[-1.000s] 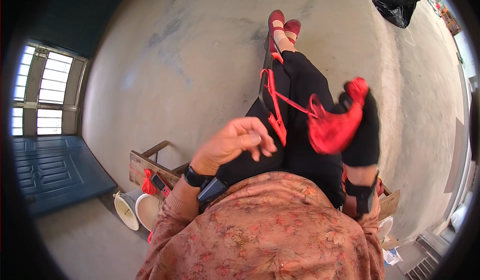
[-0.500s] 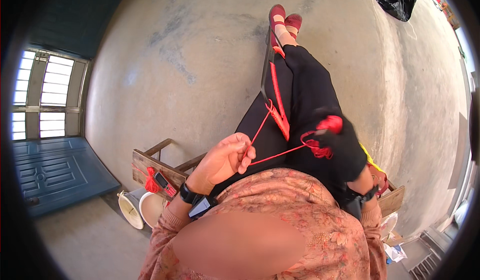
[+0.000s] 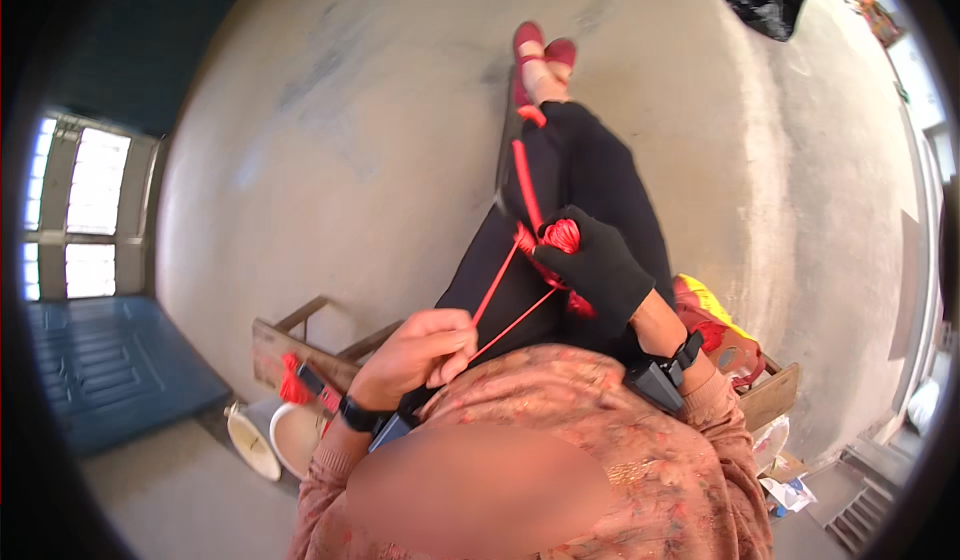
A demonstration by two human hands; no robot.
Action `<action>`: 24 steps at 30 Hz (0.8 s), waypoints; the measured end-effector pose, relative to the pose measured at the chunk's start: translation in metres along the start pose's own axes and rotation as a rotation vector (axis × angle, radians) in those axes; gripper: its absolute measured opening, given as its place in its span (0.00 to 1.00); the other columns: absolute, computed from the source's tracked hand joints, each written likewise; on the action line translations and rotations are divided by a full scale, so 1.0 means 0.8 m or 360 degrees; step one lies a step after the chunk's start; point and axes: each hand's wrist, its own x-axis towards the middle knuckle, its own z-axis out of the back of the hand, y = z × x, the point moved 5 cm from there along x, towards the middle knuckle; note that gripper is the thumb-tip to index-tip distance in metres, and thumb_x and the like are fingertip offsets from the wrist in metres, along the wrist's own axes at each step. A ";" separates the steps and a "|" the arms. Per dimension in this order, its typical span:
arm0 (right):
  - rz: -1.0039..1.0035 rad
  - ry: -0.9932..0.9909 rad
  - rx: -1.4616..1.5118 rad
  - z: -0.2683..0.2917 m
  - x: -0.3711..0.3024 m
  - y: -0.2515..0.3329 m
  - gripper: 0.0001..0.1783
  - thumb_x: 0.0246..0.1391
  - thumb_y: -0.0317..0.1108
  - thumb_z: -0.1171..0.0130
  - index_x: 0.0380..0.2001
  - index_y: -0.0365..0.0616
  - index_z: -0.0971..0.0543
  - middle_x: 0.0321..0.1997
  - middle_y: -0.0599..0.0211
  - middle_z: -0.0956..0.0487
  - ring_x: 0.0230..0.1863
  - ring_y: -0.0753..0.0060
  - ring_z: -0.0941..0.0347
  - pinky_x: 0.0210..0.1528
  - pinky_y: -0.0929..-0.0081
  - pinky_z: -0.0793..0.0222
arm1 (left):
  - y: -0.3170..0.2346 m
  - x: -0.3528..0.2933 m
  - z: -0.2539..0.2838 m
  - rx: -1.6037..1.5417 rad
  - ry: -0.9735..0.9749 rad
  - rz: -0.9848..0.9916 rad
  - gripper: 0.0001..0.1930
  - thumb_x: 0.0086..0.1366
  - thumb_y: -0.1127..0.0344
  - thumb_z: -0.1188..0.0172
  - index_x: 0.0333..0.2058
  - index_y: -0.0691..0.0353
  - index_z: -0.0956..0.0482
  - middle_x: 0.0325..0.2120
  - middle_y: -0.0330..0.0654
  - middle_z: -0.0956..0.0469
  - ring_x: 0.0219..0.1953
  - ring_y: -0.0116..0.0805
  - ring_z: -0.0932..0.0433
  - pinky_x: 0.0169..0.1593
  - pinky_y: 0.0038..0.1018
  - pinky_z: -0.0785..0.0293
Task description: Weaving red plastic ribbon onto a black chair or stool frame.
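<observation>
Red cord: two straight spans form a V, one from the near end of the frame to the left hand, one from that hand to the right hand.
Frame: dark bars partly covered in red, lying along the black-trousered legs; long axis from the shoes toward the lap.
Governing relation: the frame's near end lies forward and right of the left-hand pinch; the right hand, just beside that end, is nearer. Contact with the frame cannot be told.
Left grip: bare; bodyward and left of the frame; thumb and fingers pressed together, pinching cord.
Right grip: black-gloved, fingers curled round a red bundle at the frame's near end.
Count, work: one frame, one held bundle, two spans.
Count, surroundings: two shoes at the frame's far end; one red hank and two buckets left and rear of the frame; one black bag far ahead, right of it.
</observation>
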 end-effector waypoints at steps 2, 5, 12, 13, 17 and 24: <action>-0.0066 -0.0172 0.0270 0.020 0.003 0.003 0.19 0.55 0.44 0.32 0.43 0.43 0.22 0.34 0.55 0.18 0.36 0.64 0.20 0.41 0.67 0.25 | -0.035 0.003 -0.017 -0.0264 0.0366 -0.0492 0.11 0.69 0.63 0.44 0.40 0.65 0.24 0.38 0.52 0.21 0.35 0.40 0.19 0.26 0.24 0.27; 0.0424 -0.0575 -0.0075 0.060 0.012 0.045 0.17 0.52 0.40 0.32 0.41 0.41 0.20 0.37 0.55 0.19 0.42 0.54 0.21 0.48 0.63 0.27 | -0.073 0.029 -0.022 -0.0308 0.0241 -0.1064 0.21 0.66 0.61 0.41 0.54 0.66 0.26 0.63 0.55 0.35 0.63 0.48 0.32 0.44 0.33 0.20; -0.0024 -0.0138 0.0117 0.000 0.047 0.058 0.27 0.56 0.45 0.35 0.52 0.39 0.27 0.36 0.54 0.19 0.38 0.57 0.20 0.40 0.66 0.26 | -0.051 0.135 0.007 0.0120 -0.0307 -0.0876 0.17 0.70 0.71 0.45 0.57 0.63 0.28 0.49 0.42 0.23 0.49 0.31 0.22 0.45 0.30 0.20; -0.0061 -0.0213 0.0166 -0.007 0.046 0.049 0.27 0.56 0.46 0.36 0.53 0.41 0.27 0.37 0.54 0.20 0.39 0.57 0.20 0.41 0.65 0.25 | -0.041 0.144 0.013 0.0115 -0.0302 -0.0824 0.16 0.70 0.71 0.45 0.56 0.62 0.27 0.46 0.40 0.21 0.46 0.28 0.21 0.44 0.29 0.19; 0.0236 -0.0098 0.0327 -0.025 0.030 0.035 0.32 0.59 0.45 0.37 0.61 0.42 0.30 0.48 0.50 0.22 0.43 0.58 0.21 0.46 0.67 0.25 | -0.021 0.153 0.042 0.0097 -0.0487 -0.0806 0.13 0.71 0.62 0.42 0.50 0.60 0.25 0.43 0.39 0.20 0.42 0.29 0.19 0.37 0.25 0.19; 0.0506 -0.0481 -0.0208 0.031 -0.007 0.078 0.38 0.54 0.41 0.33 0.65 0.39 0.34 0.59 0.48 0.27 0.59 0.53 0.28 0.60 0.64 0.31 | -0.078 0.089 0.062 -0.0948 -0.0264 -0.0745 0.15 0.73 0.52 0.45 0.46 0.57 0.25 0.44 0.41 0.19 0.42 0.35 0.18 0.35 0.32 0.18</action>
